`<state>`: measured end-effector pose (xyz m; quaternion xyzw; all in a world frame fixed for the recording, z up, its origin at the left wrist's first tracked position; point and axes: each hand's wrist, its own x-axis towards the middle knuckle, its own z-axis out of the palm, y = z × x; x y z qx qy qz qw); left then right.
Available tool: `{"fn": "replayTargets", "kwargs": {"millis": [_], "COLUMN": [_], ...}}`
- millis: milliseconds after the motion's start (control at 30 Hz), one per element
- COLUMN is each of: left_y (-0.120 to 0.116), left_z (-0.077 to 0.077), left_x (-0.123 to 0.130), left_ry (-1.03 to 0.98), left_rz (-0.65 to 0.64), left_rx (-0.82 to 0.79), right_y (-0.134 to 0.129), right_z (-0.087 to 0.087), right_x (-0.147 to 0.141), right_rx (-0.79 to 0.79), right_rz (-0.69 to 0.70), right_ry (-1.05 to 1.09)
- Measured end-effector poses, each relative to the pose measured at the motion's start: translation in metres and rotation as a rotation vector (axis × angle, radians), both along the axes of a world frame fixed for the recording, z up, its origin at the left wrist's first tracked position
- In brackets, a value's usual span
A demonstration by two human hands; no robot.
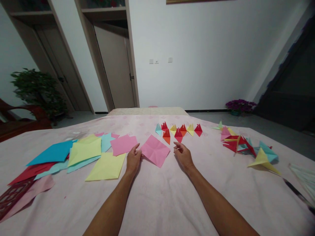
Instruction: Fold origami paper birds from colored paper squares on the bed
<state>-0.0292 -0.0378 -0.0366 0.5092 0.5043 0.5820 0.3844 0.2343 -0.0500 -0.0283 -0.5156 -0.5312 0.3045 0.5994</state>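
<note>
A square of pink origami paper (155, 150) lies in front of me with crease lines crossing at its middle, one corner pointing towards me. My left hand (134, 159) pinches its left corner between thumb and fingers. Just off the right corner is my right hand (182, 154), its fingers loosely bent and apart, holding nothing. Beyond the paper stand several small folded paper cranes in two rows, among them an orange crane (166, 136), a red crane (198, 129) and a light blue crane (158, 129).
Left of my hands lie loose sheets: a yellow sheet (106, 166), a pink sheet (123, 145) and a blue sheet (50, 153). At the right is a heap of folded paper pieces, with a yellow one (263, 161) nearest me and a dark pen (296, 192) beside it. A pale pink cloth (157, 203) covers the table.
</note>
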Motion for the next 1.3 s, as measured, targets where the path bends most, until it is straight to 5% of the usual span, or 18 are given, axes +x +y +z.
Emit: {"fn": "replayTargets", "kwargs": {"millis": [267,433,667,1300], "left_y": [0.001,0.0,0.0,-0.01], "left_z": [-0.001,-0.007,-0.015,-0.002], "left_x": [0.002,-0.004,-0.012,-0.012], "left_ry": [0.033,0.056,0.141,0.133], "left_rz": [0.046,-0.029,-0.11,-0.07], "left_rx": [-0.048,-0.032,0.023,-0.055], "right_y": [-0.014,-0.012,-0.011,-0.013], "right_z": [0.004,0.0,-0.003,-0.001], "right_x": [-0.009,-0.011,-0.009,-0.009], "right_rx": [0.177,0.223,0.274,0.282], "right_rz": [0.185,0.172,0.144,0.11], "right_ry": [-0.545,-0.814,-0.882,-0.863]}}
